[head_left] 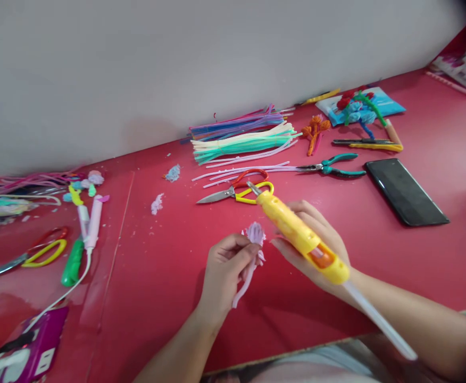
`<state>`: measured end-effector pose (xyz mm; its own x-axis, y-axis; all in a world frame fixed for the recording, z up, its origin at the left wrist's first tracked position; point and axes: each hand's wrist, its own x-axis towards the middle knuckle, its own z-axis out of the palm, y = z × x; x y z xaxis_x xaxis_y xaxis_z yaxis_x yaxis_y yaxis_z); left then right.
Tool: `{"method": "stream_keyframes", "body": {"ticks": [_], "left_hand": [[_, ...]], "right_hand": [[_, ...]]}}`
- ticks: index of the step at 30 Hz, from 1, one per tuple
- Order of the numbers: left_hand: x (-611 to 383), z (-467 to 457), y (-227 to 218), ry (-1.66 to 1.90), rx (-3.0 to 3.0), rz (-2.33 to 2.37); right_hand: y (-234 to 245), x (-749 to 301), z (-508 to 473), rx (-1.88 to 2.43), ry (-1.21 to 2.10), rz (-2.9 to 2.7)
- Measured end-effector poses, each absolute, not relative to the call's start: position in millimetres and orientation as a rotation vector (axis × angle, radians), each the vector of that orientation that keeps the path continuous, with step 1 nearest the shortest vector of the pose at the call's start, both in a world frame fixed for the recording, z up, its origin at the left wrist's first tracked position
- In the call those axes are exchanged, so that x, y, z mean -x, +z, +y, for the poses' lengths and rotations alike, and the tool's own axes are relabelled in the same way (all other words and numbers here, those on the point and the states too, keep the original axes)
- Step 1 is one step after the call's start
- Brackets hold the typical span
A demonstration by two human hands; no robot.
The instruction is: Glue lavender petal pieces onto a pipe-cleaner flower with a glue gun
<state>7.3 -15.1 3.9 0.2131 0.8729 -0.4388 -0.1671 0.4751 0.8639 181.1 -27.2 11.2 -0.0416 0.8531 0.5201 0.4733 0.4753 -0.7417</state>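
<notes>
My left hand (225,264) pinches a pale lilac pipe-cleaner flower (254,234) by its stem, just above the red table (169,276). My right hand (313,242) grips a yellow glue gun (297,234) whose metal nozzle points up and away from me, past the flower. A white glue stick (379,319) juts from the gun's rear over my forearm. Red-and-yellow scissors (239,192) lie just beyond the nozzle.
Bundles of coloured pipe cleaners (243,139) lie by the wall. Teal pliers (332,167), a black phone (405,191) and finished pipe-cleaner flowers (356,109) sit at right. At left are a second pair of scissors (33,252), another glue gun (82,234) and a power strip (25,356).
</notes>
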Motion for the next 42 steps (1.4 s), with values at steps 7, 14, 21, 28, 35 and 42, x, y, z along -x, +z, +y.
{"method": "stream_keyframes", "body": {"ticks": [7, 14, 21, 28, 35, 42], "left_hand": [[1.8, -3.9, 5.3, 1.093, -0.779, 1.25], [4.8, -4.1, 1.2, 1.142, -0.85, 1.224], [5.9, -5.5, -0.2, 1.127, -0.884, 1.213], [4.4, -6.1, 0.4, 1.122, -0.884, 1.22], [3.9, -6.2, 0.6, 1.124, -0.875, 1.21], [4.2, -6.0, 1.0, 1.119, -0.873, 1.223]], "right_hand": [[19.5, -181.7, -31.5, 1.055, 0.524, -1.872], [6.3, -174.8, -35.7, 1.084, 0.564, -1.994], [2.2, -175.2, -37.1, 1.131, 0.549, -2.029], [1.8, -173.8, -36.3, 1.136, 0.506, -2.034], [-2.1, -174.0, -37.0, 1.154, 0.532, -2.058], [-0.5, -174.1, -37.1, 1.166, 0.527, -2.06]]}}
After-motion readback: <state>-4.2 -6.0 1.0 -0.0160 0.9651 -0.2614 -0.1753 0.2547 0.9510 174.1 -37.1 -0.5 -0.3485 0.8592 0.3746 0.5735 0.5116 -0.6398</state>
